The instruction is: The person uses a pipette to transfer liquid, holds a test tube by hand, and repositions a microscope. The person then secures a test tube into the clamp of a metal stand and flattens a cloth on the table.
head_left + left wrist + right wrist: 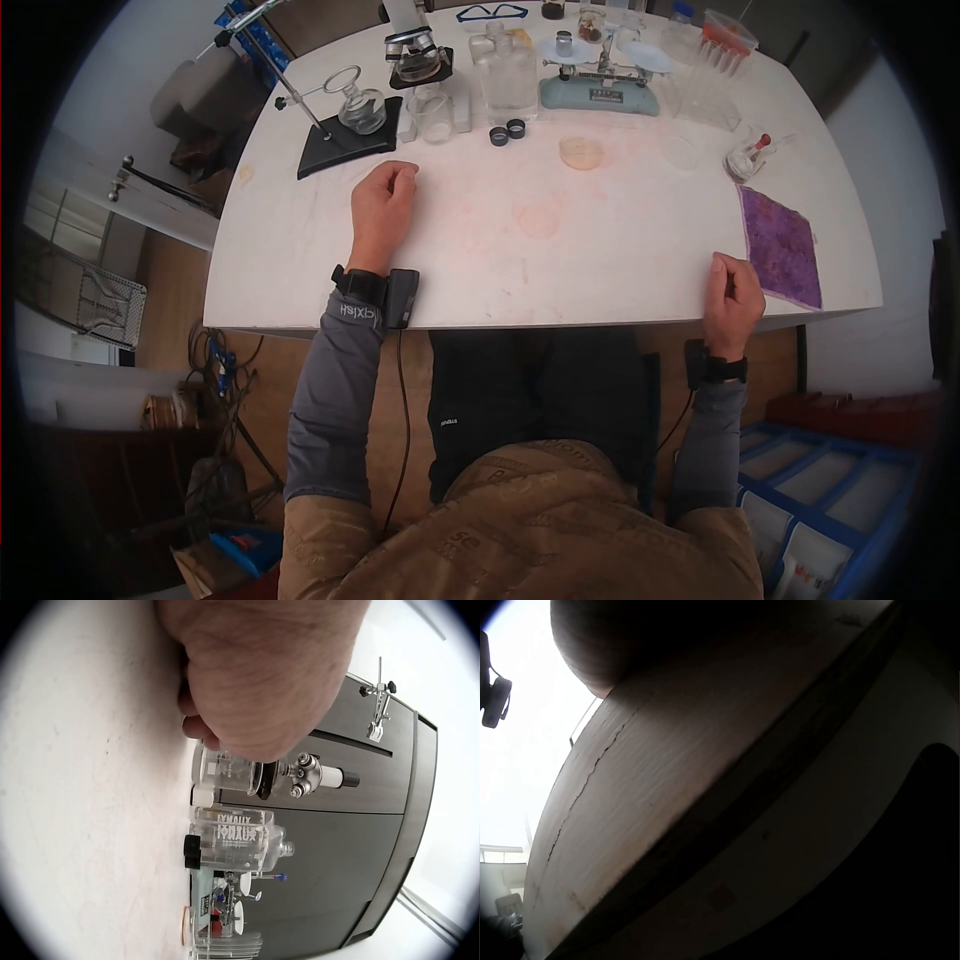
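Observation:
My left hand (384, 205) rests on the white table (470, 275), fingers loosely curled, with nothing seen in it. Nearest to it are a black stand base (345, 155) and a glass beaker (432, 118). In the left wrist view the back of the left hand (262, 675) fills the top, with the beaker (229, 771) just beyond. At the table's front edge lies my right hand (734, 298), loosely curled and holding nothing visible. A purple cloth (780, 245) lies beside it. Only a dark part of the right hand (592, 645) shows in the right wrist view.
Along the back stand a microscope (412, 50), a large clear bottle (506, 80) and a balance scale (600, 93). A round flask (362, 110) sits on the stand base. Two black caps (507, 132), a shallow dish (580, 153) and a small glass burner-like vessel (743, 162) are closer.

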Tool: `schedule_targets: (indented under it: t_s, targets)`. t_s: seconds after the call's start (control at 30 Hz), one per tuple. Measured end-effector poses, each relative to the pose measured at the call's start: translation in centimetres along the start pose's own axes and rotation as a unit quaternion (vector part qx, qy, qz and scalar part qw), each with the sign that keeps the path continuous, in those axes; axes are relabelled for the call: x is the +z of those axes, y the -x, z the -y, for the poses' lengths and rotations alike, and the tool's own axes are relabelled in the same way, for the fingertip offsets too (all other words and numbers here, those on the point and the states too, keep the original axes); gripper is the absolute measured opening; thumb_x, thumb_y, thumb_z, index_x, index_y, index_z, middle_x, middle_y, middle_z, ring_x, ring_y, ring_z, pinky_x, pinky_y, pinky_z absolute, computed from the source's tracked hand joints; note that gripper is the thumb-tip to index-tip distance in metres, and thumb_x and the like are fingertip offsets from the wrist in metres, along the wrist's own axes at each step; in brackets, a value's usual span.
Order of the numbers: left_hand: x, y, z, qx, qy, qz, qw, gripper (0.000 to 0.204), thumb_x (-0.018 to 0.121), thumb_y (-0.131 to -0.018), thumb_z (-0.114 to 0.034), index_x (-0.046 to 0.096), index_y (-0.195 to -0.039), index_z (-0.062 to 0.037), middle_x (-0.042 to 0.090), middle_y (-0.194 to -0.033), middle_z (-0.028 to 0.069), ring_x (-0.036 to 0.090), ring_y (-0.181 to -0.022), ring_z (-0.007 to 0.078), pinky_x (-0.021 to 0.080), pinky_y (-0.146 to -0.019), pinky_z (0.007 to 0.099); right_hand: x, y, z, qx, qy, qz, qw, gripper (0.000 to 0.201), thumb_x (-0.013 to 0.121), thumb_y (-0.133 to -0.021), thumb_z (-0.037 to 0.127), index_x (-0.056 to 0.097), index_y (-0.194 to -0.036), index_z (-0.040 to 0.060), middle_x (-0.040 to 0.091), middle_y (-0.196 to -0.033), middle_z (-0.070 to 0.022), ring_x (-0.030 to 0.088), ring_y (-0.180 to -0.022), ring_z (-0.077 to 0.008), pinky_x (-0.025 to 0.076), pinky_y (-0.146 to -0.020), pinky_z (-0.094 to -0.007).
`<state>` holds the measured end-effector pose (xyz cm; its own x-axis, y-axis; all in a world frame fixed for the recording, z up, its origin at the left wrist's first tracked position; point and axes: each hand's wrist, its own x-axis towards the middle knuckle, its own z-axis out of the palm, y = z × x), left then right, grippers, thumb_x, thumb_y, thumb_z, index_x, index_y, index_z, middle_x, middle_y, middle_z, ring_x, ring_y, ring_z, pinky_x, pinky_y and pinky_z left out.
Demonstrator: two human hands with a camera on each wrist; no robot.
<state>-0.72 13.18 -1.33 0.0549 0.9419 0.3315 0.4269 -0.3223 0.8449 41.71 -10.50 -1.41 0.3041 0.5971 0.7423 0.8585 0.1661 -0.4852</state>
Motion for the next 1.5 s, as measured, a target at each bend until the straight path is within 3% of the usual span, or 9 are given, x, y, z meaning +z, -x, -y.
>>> schedule_targets:
  t_s: [0.83,1.03,1.17,1.23,1.27,1.33,1.37,1.47,1.5]
  targets:
    - [0.0,-0.1,0.0,0.008,-0.012,-0.006,1.0,0.024,0.066,-0.102,-0.02,0.077,-0.107,0.0008,0.071,-0.08,0.0028,0.06,-0.072,0.0092,0.051,-0.069,0.0275,0.0,-0.3,0.2,-0.009,0.004,-0.017,1.0,0.005,0.072,-0.096,0.002,0.074,-0.099,-0.001,0.066,-0.081,-0.0106,0.061,-0.068,-0.0216,0.049,-0.064,-0.0331]
    - [-0.1,0.0,-0.4,-0.019,0.043,0.005,0.999,0.023,0.062,-0.105,-0.015,0.073,-0.119,0.0013,0.069,-0.088,-0.0003,0.057,-0.076,0.0061,0.047,-0.07,0.0227,-0.4,-0.4,0.4,0.0,-0.001,-0.02,1.0,0.004,0.071,-0.095,0.001,0.074,-0.097,0.0,0.063,-0.077,-0.0102,0.059,-0.065,-0.0218,0.047,-0.062,-0.0337]
    - [-0.7,0.8,-5.6,0.111,-0.013,-0.063,0.992,0.023,0.06,-0.104,-0.006,0.07,-0.123,0.0016,0.07,-0.096,0.003,0.059,-0.077,0.0076,0.047,-0.067,0.0227,-0.4,-0.5,0.5,-0.001,-0.01,-0.026,1.0,0.002,0.071,-0.095,0.002,0.072,-0.096,0.0007,0.059,-0.074,-0.009,0.056,-0.062,-0.0219,0.044,-0.059,-0.0346]
    - [-1.1,1.8,-10.6,0.325,-0.065,-0.097,0.939,0.022,0.062,-0.1,0.0,0.07,-0.121,0.0025,0.071,-0.099,0.008,0.062,-0.078,0.0103,0.049,-0.066,0.0255,-0.4,-0.5,0.4,0.01,-0.013,-0.01,1.0,0.002,0.071,-0.094,0.002,0.072,-0.095,0.001,0.06,-0.074,-0.009,0.057,-0.062,-0.0223,0.044,-0.059,-0.0352]
    - [-1.4,1.5,-10.6,0.317,-0.068,-0.089,0.942,0.029,0.064,-0.091,0.007,0.069,-0.12,0.0027,0.071,-0.103,0.0141,0.067,-0.081,0.0191,0.053,-0.067,0.03,-0.3,-1.1,0.6,0.006,-0.007,-0.013,1.0,0.002,0.071,-0.094,0.002,0.072,-0.095,0.0014,0.061,-0.074,-0.0093,0.057,-0.062,-0.0229,0.044,-0.058,-0.0355]
    - [-1.8,3.9,-17.3,0.543,-0.079,-0.081,0.832,0.038,0.064,-0.084,0.009,0.068,-0.121,0.0012,0.07,-0.105,0.0164,0.069,-0.086,0.0278,0.056,-0.072,0.0338,-0.3,-0.8,0.4,0.004,-0.008,-0.014,1.0,0.002,0.07,-0.095,0.002,0.072,-0.095,0.0017,0.061,-0.075,-0.0094,0.057,-0.062,-0.0232,0.044,-0.058,-0.0356]
    - [-2.2,5.2,-19.1,0.584,-0.077,-0.045,0.807,0.043,0.065,-0.078,0.008,0.067,-0.12,-0.0006,0.068,-0.109,0.0181,0.069,-0.089,0.0342,0.058,-0.075,0.0383,-0.3,-0.5,0.4,0.006,-0.007,-0.012,1.0,0.002,0.07,-0.095,0.003,0.073,-0.095,0.0019,0.061,-0.075,-0.0095,0.058,-0.062,-0.0234,0.045,-0.058,-0.0357]
    - [-2.9,7.2,-21.8,0.734,-0.064,-0.011,0.677,0.027,0.074,-0.092,-0.014,0.067,-0.118,-0.0091,0.063,-0.124,0.0141,0.068,-0.101,0.03,0.064,-0.067,0.0354,-0.4,-0.5,0.5,0.006,-0.001,-0.01,1.0,0.002,0.071,-0.094,0.003,0.073,-0.095,0.0022,0.061,-0.075,-0.0096,0.057,-0.062,-0.0234,0.045,-0.058,-0.0356]
    - [-1.8,7.7,-22.4,0.751,-0.018,-0.056,0.658,0.022,0.072,-0.096,-0.016,0.069,-0.118,-0.0136,0.064,-0.123,0.0087,0.065,-0.104,0.0253,0.064,-0.065,0.0324,-0.4,-0.5,0.5,0.004,0.004,-0.011,1.0,0.002,0.071,-0.094,0.003,0.073,-0.095,0.0022,0.061,-0.075,-0.0096,0.057,-0.062,-0.0234,0.045,-0.058,-0.0356]
